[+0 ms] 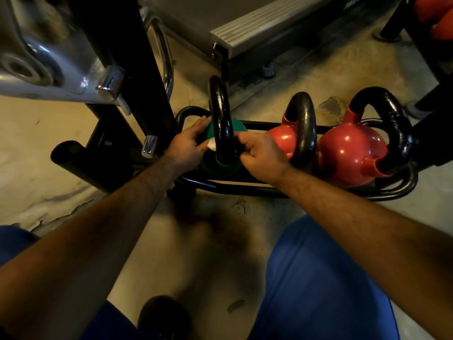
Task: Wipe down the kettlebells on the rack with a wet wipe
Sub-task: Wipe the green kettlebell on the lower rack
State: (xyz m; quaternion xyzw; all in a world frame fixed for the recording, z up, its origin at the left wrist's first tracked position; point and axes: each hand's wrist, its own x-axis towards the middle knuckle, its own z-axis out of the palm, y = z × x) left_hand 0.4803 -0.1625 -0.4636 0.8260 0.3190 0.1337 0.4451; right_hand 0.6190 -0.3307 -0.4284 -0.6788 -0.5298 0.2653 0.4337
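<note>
My left hand [187,141] lies on the left side of the green kettlebell [221,128], fingers fairly straight and spread over the green body, with the white wet wipe [212,144] showing at the fingertips against the base of the black handle [220,119]. Whether the wipe is pinched or only pressed under the fingers, I cannot tell. My right hand [261,155] is on the right side of the same handle, fingers curled in toward it; it appears to grip the handle low down, near where it meets the body.

The green kettlebell sits at the left end of the low black tube rack [245,186] on the floor [220,241]. To its right, on the same rack: a smaller red kettlebell [282,138] with a black handle, just beside my right hand, then a larger red kettlebell [350,153] touching or nearly touching it at the right end.

Left of the rack stands a black machine frame [137,77] with chromed parts. Far side: a grey stepped platform [264,28]. My knees, in blue trousers [318,278], are at the near edge.
</note>
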